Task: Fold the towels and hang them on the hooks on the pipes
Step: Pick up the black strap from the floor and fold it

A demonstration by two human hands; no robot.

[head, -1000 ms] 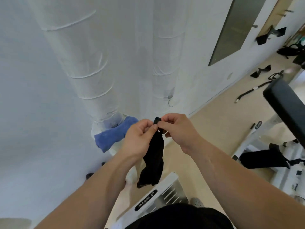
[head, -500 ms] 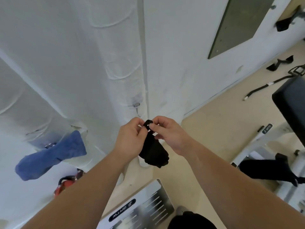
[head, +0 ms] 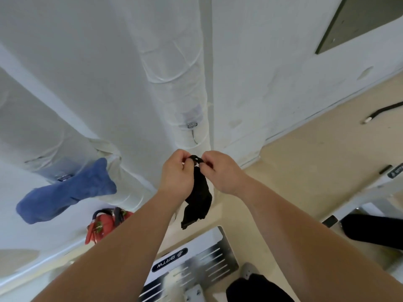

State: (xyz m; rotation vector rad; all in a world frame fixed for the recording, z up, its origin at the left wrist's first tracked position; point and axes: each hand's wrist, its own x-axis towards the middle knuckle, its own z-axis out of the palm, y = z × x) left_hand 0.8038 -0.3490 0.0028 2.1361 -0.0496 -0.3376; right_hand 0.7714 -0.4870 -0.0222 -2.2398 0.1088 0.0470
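Was mid-hang: left hand (head: 177,174) and right hand (head: 222,171) both pinched shut on the little loop of the black towel (head: 199,199), held just below the bare wire hook (head: 194,137) on the wrapped white pipe (head: 174,83). Probably needed lifting the loop over the hook tip. Soft, limp cloth; fuzzy blue towel (head: 65,192) already hung.

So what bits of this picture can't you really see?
- Blue towel, head view: its hook is covered by the cloth, so how it hangs is hidden.
- Black towel: the loop at its top is pinched between the left hand and right hand, whose fingers cover most of it.
- Empty hook on the pipe: too small to tell its shape.
- Red extinguisher: partly behind the left arm.
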